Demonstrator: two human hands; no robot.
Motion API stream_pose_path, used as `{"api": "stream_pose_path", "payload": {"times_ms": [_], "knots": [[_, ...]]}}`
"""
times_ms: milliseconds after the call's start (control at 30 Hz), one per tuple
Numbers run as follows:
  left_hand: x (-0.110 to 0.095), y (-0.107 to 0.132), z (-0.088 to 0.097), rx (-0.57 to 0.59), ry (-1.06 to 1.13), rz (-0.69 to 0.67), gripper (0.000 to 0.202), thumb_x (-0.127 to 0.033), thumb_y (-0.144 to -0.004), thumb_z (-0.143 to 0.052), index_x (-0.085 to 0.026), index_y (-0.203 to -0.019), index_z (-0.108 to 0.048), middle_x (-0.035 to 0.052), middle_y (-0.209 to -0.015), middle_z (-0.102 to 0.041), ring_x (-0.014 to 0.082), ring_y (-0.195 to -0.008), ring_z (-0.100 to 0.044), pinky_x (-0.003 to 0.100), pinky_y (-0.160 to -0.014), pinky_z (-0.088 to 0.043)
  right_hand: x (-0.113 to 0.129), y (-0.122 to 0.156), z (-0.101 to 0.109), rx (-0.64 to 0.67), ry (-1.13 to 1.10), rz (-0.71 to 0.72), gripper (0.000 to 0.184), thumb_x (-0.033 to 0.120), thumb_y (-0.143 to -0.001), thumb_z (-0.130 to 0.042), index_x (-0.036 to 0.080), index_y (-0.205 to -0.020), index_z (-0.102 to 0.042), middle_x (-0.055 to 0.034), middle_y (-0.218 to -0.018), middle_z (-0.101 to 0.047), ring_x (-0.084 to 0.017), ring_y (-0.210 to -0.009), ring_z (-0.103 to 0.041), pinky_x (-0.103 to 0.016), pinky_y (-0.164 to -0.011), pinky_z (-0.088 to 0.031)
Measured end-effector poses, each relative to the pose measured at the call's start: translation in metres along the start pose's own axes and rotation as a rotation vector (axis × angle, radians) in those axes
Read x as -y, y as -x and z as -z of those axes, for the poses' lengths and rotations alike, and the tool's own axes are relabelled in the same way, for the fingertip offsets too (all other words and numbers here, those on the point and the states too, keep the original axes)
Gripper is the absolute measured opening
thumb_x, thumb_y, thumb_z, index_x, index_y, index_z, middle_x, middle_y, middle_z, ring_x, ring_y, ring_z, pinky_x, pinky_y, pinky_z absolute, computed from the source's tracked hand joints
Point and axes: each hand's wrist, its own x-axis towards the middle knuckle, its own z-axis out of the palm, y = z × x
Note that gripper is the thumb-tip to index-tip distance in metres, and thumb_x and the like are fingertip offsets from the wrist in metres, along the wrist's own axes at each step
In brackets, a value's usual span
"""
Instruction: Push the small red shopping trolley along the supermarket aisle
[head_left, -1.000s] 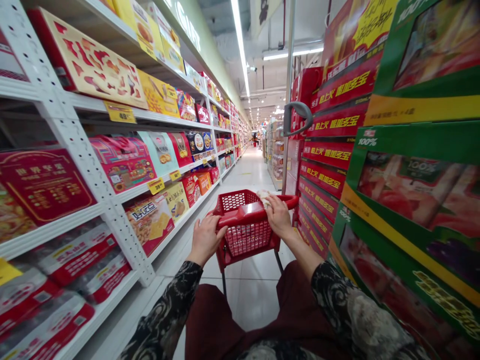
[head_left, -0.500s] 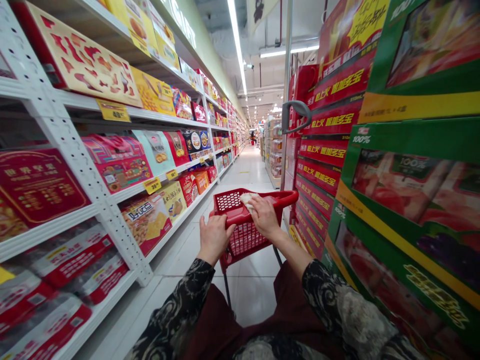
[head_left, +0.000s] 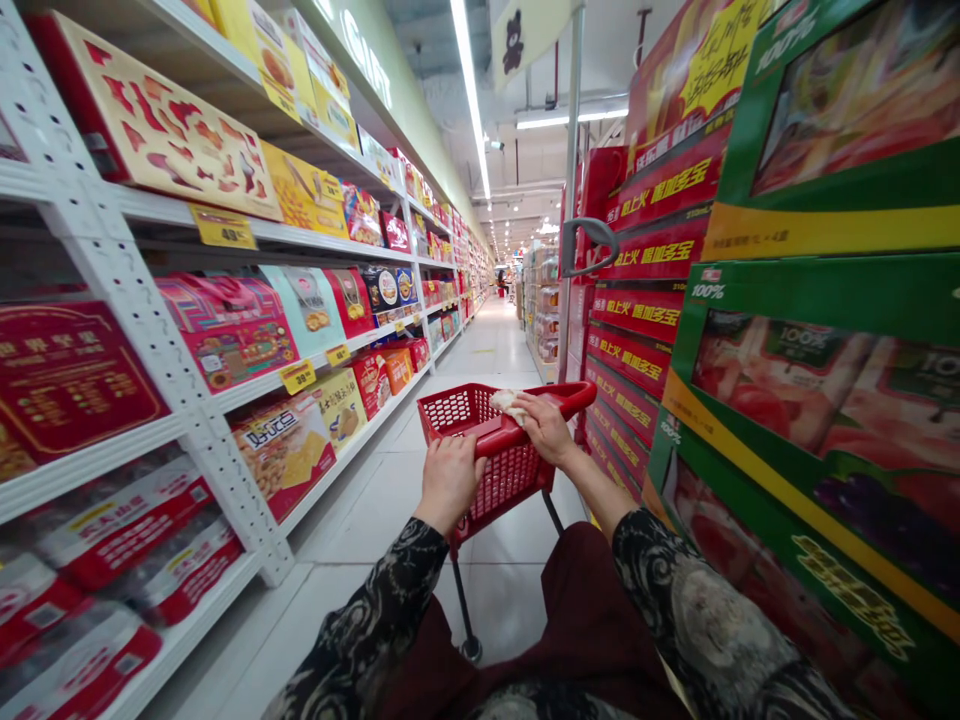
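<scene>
Nearest to us, our dark patterned sleeves point(head_left: 367, 625) reach forward over maroon trousers point(head_left: 592, 600), both forearms angling inward to a small red cart point(head_left: 510, 482) directly in front of us. Our left hand point(head_left: 450, 482) sits at the left end of its red handle point(head_left: 499, 436), back of the hand upward, fingers curled over the bar and thumb along the near side. Our right hand point(head_left: 546, 425) rests farther along to the right, wrist bent, its fingers closing over a bunched whitish cloth point(head_left: 508, 403) and pressing it onto the handle. Compared with a second ago, the handle slants more steeply up to the right in our view, and our left hand appears farther right, closer to the other one. Half a second ago we have our left thumb and fingers spread wider; now they lie closer around the bar. The wheel point(head_left: 471, 650) under the near cart leg now shows clearly. Beyond our arms, green boxes point(head_left: 825, 280) are stacked on the right, with red cartons point(head_left: 637, 300) behind them. Along our left, white shelving point(head_left: 82, 200) bears packaged goods and yellow price tags point(head_left: 298, 376). Farther off, the pale floor point(head_left: 487, 345) recedes beneath a long ceiling light point(head_left: 472, 100).
</scene>
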Motion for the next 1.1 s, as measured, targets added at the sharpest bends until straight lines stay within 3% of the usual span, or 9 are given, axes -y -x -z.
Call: {"api": "stream_pose_path", "payload": {"times_ms": [167, 300, 433, 633, 933, 1100], "knots": [[-0.008, 0.002, -0.013, -0.049, 0.074, -0.029, 0.029, -0.025, -0.081, -0.047, -0.015, -0.106, -0.057, 0.0107, -0.102, -0.065, 0.024, -0.096, -0.056, 0.039, -0.088, -0.042, -0.01, -0.002, 0.006, -0.026, -0.026, -0.054, 0.035, 0.015, -0.077, -0.04, 0.019, -0.1, -0.066, -0.0071, -0.113, -0.063, -0.019, -0.108, -0.056, -0.038, -0.098, -0.04], [0.003, 0.007, -0.031, -0.168, 0.235, -0.039, 0.035, -0.029, -0.083, -0.047, -0.018, -0.116, -0.051, 0.0095, -0.118, -0.059, 0.0221, -0.109, -0.052, 0.041, -0.096, -0.039, -0.009, 0.0, 0.007, -0.061, 0.043, -0.11, 0.034, 0.015, -0.078, -0.041, 0.019, -0.1, -0.066, -0.0073, -0.114, -0.063, -0.02, -0.11, -0.055, -0.039, -0.098, -0.039], [0.014, 0.009, -0.038, -0.211, 0.301, 0.02, 0.042, -0.037, -0.083, -0.048, -0.016, -0.119, -0.049, 0.0118, -0.12, -0.058, 0.023, -0.113, -0.051, 0.042, -0.097, -0.039, 0.014, 0.011, -0.001, -0.077, 0.093, -0.131, 0.033, 0.014, -0.079, -0.041, 0.019, -0.103, -0.064, -0.0083, -0.119, -0.059, -0.021, -0.114, -0.051, -0.041, -0.099, -0.035], [0.012, 0.008, -0.031, -0.166, 0.242, 0.039, 0.04, -0.037, -0.082, -0.049, -0.017, -0.118, -0.05, 0.0109, -0.118, -0.06, 0.0226, -0.11, -0.054, 0.044, -0.099, -0.034, 0.05, 0.032, -0.022, -0.066, 0.062, 0.008, 0.035, 0.014, -0.08, -0.041, 0.019, -0.11, -0.059, -0.0084, -0.122, -0.057, -0.02, -0.119, -0.046, -0.042, -0.105, -0.024], [-0.005, 0.004, -0.025, -0.13, 0.21, 0.076, 0.026, -0.036, -0.083, -0.048, -0.02, -0.101, -0.058, 0.0077, -0.108, -0.064, 0.0224, -0.104, -0.056, 0.047, -0.098, -0.032, 0.027, 0.022, -0.012, 0.028, 0.034, 0.015, 0.034, 0.017, -0.081, -0.04, 0.022, -0.108, -0.061, -0.0065, -0.119, -0.06, -0.019, -0.113, -0.05, -0.041, -0.1, -0.029], [-0.012, 0.0, -0.024, -0.103, 0.213, 0.088, 0.028, -0.034, -0.082, -0.05, -0.019, -0.104, -0.056, 0.0096, -0.115, -0.061, 0.0233, -0.11, -0.053, 0.045, -0.097, -0.033, 0.017, 0.013, -0.01, 0.044, 0.015, -0.005, 0.032, 0.017, -0.081, -0.041, 0.019, -0.104, -0.063, -0.0075, -0.114, -0.062, -0.019, -0.11, -0.053, -0.04, -0.098, -0.032]]}}
